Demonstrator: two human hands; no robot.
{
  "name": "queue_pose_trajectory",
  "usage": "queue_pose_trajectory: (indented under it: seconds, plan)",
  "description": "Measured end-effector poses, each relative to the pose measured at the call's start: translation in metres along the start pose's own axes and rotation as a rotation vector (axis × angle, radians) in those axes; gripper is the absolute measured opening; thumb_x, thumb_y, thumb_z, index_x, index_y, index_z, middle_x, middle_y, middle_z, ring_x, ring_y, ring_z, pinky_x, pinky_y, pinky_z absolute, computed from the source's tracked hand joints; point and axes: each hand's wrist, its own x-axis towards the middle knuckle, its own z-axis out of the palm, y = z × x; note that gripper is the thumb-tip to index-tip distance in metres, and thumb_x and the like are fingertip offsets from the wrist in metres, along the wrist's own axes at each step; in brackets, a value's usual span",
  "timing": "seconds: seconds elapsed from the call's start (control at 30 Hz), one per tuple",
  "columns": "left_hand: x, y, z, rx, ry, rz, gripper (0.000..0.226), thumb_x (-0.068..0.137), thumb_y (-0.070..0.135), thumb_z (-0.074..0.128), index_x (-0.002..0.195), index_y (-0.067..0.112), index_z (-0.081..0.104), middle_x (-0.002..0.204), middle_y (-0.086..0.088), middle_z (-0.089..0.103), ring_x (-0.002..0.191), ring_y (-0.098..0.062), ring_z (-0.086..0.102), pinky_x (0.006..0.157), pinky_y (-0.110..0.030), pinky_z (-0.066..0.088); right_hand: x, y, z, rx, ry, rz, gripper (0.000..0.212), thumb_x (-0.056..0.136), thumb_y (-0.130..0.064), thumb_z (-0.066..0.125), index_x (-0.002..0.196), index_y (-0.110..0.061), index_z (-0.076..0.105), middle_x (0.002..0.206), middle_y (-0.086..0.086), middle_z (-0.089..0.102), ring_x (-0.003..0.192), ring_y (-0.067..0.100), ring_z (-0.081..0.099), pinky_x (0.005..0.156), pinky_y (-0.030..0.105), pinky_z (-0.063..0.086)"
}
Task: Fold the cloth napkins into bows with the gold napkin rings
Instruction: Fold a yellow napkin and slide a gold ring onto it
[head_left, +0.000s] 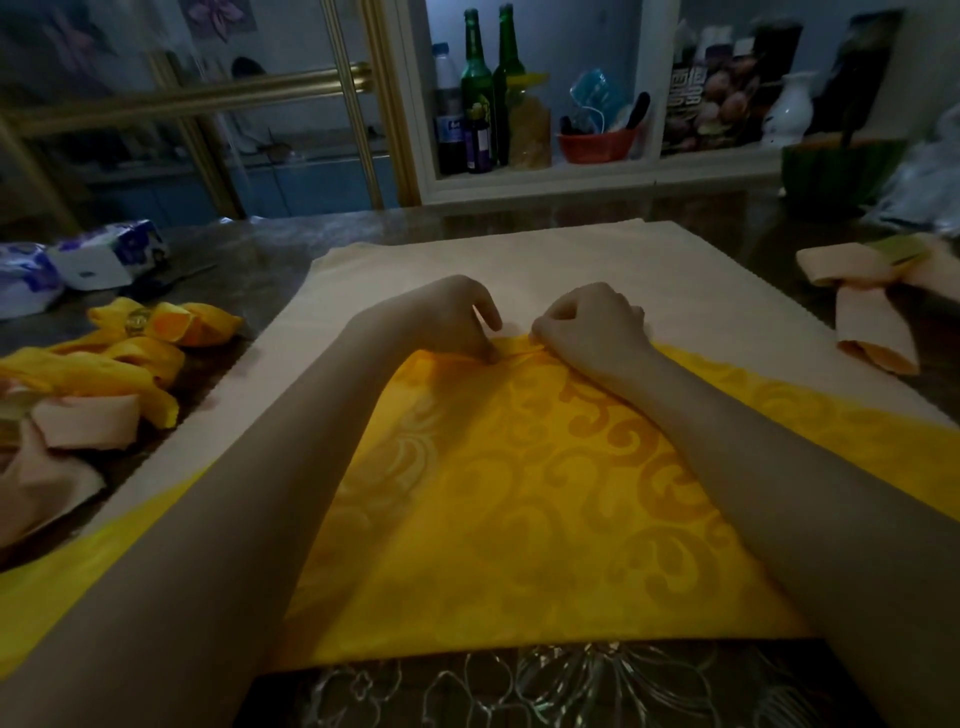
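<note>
Yellow napkin (493, 493): corner pointed away, pinched by left hand (457, 317) and right hand (592, 327). Cream napkin (519, 254) lay beneath. Yellow bow (161, 325) left of left hand; peach bow (862, 306) right of right.

left hand (457, 318) — fingers pinch napkin (519, 493) | right hand (592, 325) — likewise | forearms outstretched

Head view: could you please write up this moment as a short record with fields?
workpiece: yellow napkin, spread flat on a cream cloth
left hand: pinches the napkin's far edge
right hand: pinches the same edge, close beside the left
finished, left side: yellow bow with gold ring
finished, right side: peach bow
</note>
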Motion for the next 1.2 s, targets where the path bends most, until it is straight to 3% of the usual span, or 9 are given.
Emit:
queue_pose_trajectory:
  seconds: [0.07, 0.13, 0.27, 0.37, 0.5, 0.63, 0.8, 0.97, 1.2]
  plan:
    - [0.000, -0.001, -0.001, -0.001, 0.015, 0.025, 0.035, 0.088, 0.016, 0.062, 0.122, 0.013, 0.058, 0.120, -0.006, 0.056, 0.101, -0.016, 0.052, 0.083, -0.022, 0.042, -0.001, 0.001, -0.001, 0.042, -0.038, -0.018, 0.034, 0.092, -0.026, 0.057, 0.125, -0.021, 0.056, 0.115, 0.000, 0.062, 0.111, 0.019, 0.052, 0.103, 0.038, 0.028]
    - [-0.002, -0.001, -0.001, -0.004, 0.011, 0.042, 0.032, 0.089, 0.016, 0.060, 0.121, 0.012, 0.059, 0.114, -0.003, 0.057, 0.098, -0.013, 0.051, 0.080, -0.021, 0.042, -0.002, 0.002, -0.002, 0.017, -0.083, -0.026, 0.037, 0.092, -0.026, 0.056, 0.129, -0.025, 0.053, 0.121, 0.000, 0.060, 0.117, 0.019, 0.050, 0.105, 0.040, 0.027]
    - [-0.002, -0.002, 0.003, -0.006, 0.096, 0.034, 0.022, 0.086, 0.020, 0.064, 0.107, 0.014, 0.064, 0.098, 0.000, 0.060, 0.090, -0.012, 0.054, 0.084, -0.028, 0.049, -0.001, 0.003, -0.004, -0.016, -0.119, -0.045, 0.017, 0.092, -0.026, 0.057, 0.106, -0.023, 0.066, 0.114, -0.001, 0.063, 0.108, 0.015, 0.050, 0.102, 0.038, 0.028]
    - [-0.003, 0.002, 0.004, 0.045, 0.064, 0.035, 0.020, 0.090, 0.012, 0.059, 0.110, 0.012, 0.061, 0.101, 0.000, 0.053, 0.093, -0.014, 0.052, 0.078, -0.022, 0.044, -0.002, 0.003, -0.005, 0.034, -0.133, -0.069, 0.006, 0.088, -0.021, 0.061, 0.092, -0.024, 0.064, 0.096, -0.006, 0.060, 0.098, 0.012, 0.050, 0.105, 0.042, 0.035]
    - [-0.008, 0.008, -0.007, 0.068, -0.073, -0.043, 0.027, 0.091, 0.016, 0.057, 0.117, 0.010, 0.059, 0.112, -0.005, 0.056, 0.103, -0.019, 0.052, 0.089, -0.026, 0.044, -0.003, 0.002, -0.011, 0.106, -0.162, -0.100, 0.018, 0.083, -0.012, 0.063, 0.075, -0.028, 0.058, 0.082, -0.011, 0.055, 0.093, 0.015, 0.055, 0.097, 0.046, 0.045]
    - [-0.010, 0.008, -0.013, 0.042, -0.161, -0.106, 0.036, 0.090, 0.019, 0.059, 0.124, 0.007, 0.057, 0.124, -0.009, 0.057, 0.114, -0.023, 0.052, 0.099, -0.033, 0.042, -0.005, 0.004, -0.014, 0.083, -0.260, -0.095, 0.011, 0.088, -0.015, 0.058, 0.080, -0.020, 0.064, 0.086, -0.008, 0.057, 0.089, 0.012, 0.051, 0.102, 0.045, 0.040]
    - [-0.013, 0.008, -0.011, 0.092, -0.190, -0.088, 0.035, 0.087, 0.024, 0.063, 0.119, 0.009, 0.060, 0.113, -0.005, 0.057, 0.102, -0.019, 0.051, 0.094, -0.028, 0.042, -0.002, 0.006, -0.018, 0.065, -0.210, -0.025, 0.027, 0.093, -0.031, 0.053, 0.080, -0.015, 0.071, 0.089, -0.004, 0.057, 0.096, 0.015, 0.048, 0.108, 0.047, 0.027]
    - [-0.012, 0.006, -0.006, 0.125, -0.061, -0.043, 0.031, 0.086, 0.016, 0.064, 0.117, 0.011, 0.058, 0.105, -0.001, 0.048, 0.098, -0.017, 0.047, 0.082, -0.022, 0.041, -0.005, 0.010, -0.022, 0.134, -0.276, -0.050, 0.009, 0.088, -0.026, 0.064, 0.083, -0.022, 0.070, 0.080, -0.015, 0.056, 0.089, 0.011, 0.050, 0.107, 0.053, 0.032]
    - [-0.017, -0.001, -0.002, 0.117, 0.045, 0.000, 0.020, 0.087, 0.011, 0.062, 0.107, 0.012, 0.060, 0.104, -0.001, 0.048, 0.096, -0.016, 0.049, 0.076, -0.019, 0.041, -0.004, 0.007, -0.022, 0.035, -0.268, -0.079, 0.014, 0.085, -0.023, 0.065, 0.095, -0.032, 0.059, 0.089, -0.011, 0.054, 0.103, 0.018, 0.052, 0.103, 0.048, 0.039]
